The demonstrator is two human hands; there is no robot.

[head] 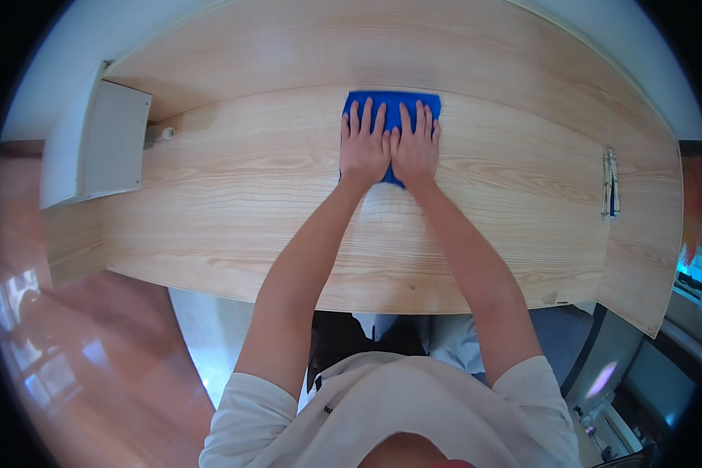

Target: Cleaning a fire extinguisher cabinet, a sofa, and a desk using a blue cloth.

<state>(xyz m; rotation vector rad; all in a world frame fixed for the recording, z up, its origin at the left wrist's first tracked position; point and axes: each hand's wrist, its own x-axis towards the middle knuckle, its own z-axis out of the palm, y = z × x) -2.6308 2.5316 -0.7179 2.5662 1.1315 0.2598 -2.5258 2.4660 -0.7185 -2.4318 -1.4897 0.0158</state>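
Both palms rest flat on a folded blue cloth (392, 100), which lies on a pale wood-grain desk (281, 216) against the foot of its back panel. My left hand (364, 155) covers the cloth's left half, its fingers pointing away from me and slightly spread. On the right half lies my right hand (416, 153), also flat with fingers a little apart. The thumbs almost meet at the middle. Blue fabric shows beyond the fingertips, between the hands and below the wrists.
A white box-like unit (114, 137) stands at the left end, partly hiding a clear bottle (154, 137) lying beside it. Several slim patterned sticks or pens (610, 184) lie by the right side panel (640, 234). The desk's front edge (386, 312) runs below my forearms.
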